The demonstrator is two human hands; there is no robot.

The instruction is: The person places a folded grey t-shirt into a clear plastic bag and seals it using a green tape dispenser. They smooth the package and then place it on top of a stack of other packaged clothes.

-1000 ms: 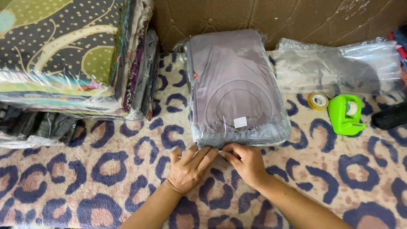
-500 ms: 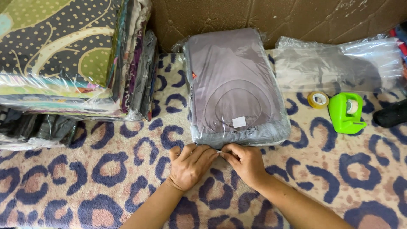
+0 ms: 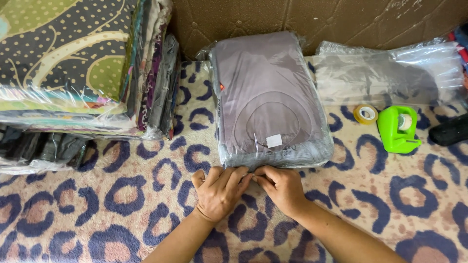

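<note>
two bare forearms are reaching in from the bottom edge, over a plush blanket [image 3: 122, 204] patterned in cream with dark blue leopard rings, which is serving as the surface. the left hand [image 3: 220, 191] and the right hand [image 3: 282, 187] are meeting knuckle to knuckle at the near edge of a packaged grey garment [image 3: 269, 100]. both grips are curling closed and pinching the plastic flap there, though the fingertips are partly hiding each other, so exactly what they are pressing is hard to tell.

the packet is lying flat just beyond the hands. it is looking soft, light and squashy, with a slick, crinkly wrapper; the edges and corners are offering the surest hold.

to the right, a small yellow tape roll [image 3: 365, 114] is sitting just beside a green tape dispenser [image 3: 399, 128]. to the left, a stack of wrapped fabrics [image 3: 83, 68] is piling up. farther back, an empty-looking clear bag [image 3: 390, 73] is resting against a brown wall [image 3: 317, 19].
</note>
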